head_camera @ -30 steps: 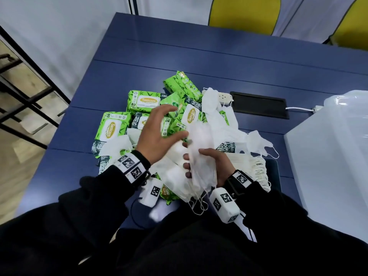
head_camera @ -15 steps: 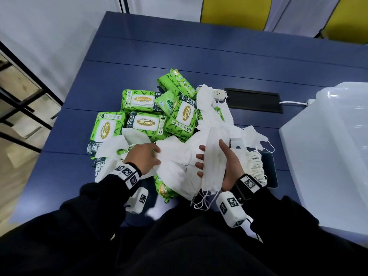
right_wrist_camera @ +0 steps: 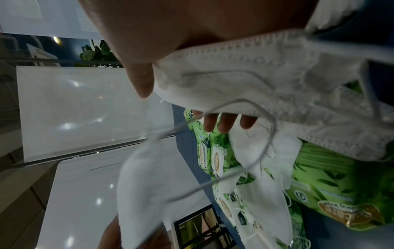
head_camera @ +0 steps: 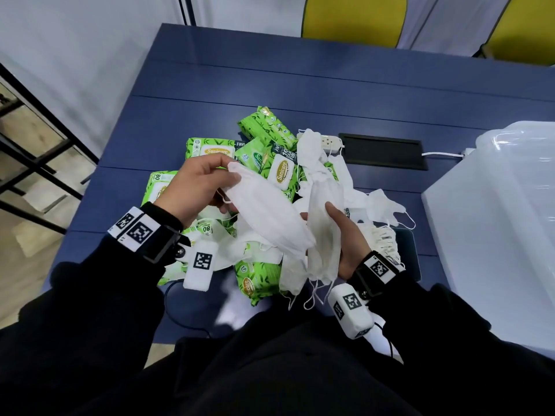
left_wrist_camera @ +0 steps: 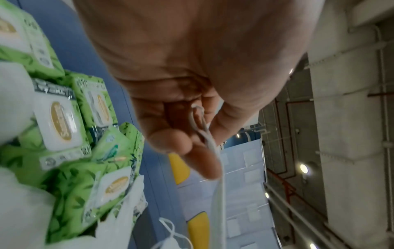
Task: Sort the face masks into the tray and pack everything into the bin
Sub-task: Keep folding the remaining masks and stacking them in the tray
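Clearly "Sanicare" on green wipe packs (head_camera: 280,172) under face masks (head_camera: 267,217).

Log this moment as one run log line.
left hand: pinches one face mask | right hand: holds mask stack | wipes packs: on table

Black sleeves (head_camera: 99,295) (tagged wristbands (head_camera: 136,229))

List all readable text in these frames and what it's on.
"Sanicare": lid label of green wipes pack
"Sanicare": lid label of rear pack
"80": corner of left pack
"80": pack under the masks
"15": small pack
Other print: too blurred. Wrist tags: codes only.
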A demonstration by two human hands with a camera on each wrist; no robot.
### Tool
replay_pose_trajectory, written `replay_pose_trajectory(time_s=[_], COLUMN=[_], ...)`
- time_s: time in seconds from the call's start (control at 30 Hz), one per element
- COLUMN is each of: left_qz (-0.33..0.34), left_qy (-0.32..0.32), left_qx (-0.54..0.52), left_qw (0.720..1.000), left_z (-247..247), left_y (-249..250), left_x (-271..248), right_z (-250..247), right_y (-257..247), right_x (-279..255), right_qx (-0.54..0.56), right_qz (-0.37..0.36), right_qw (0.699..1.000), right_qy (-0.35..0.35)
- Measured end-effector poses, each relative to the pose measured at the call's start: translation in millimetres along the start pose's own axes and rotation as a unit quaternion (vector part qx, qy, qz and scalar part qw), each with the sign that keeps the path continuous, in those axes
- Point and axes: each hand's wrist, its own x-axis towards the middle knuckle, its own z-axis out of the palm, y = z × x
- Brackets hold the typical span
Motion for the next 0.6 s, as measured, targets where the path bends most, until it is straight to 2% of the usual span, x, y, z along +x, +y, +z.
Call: replay_pose_trajectory(time_s=[0.07,0.13,0.23,0.3,0.37,0.47,0.6], left_qz=[-0.006,-0.024,-0.093,-0.147,-0.188,-0.213,-0.233], left_qy=[0.016,0.051,0.097,0.077,0.041,-0.012,-0.035], left_qx=[-0.049,-0.104,-0.251,-0.309,-0.316,-0.286,-0.254], left_qw=[0.999,0.993,0.959,0.937,0.929,0.934,0.938], left_z=[5,13,29,46,66,92,97], left_y=[1,-1,-12,-24,-38,-53,-64], left_x=[1,2,-2,-10,-21,-36,-42], right_z=[6,9,19,24,26,33,30], right_y=[0,1,2,3,4,3,1], right_x=[-2,-2,-6,-5,-1,-2,2], right_qx=[0.011,0.014,0.029,0.044,0.052,0.073,0.100], right_qz=[0.003,-0.038,-0.073,-0.097,-0.112,-0.094,-0.092], right_qw=[1.000,0.999,0.996,0.993,0.991,0.992,0.991], right_qy=[-0.013,-0.025,-0.038,-0.049,-0.052,-0.046,-0.012])
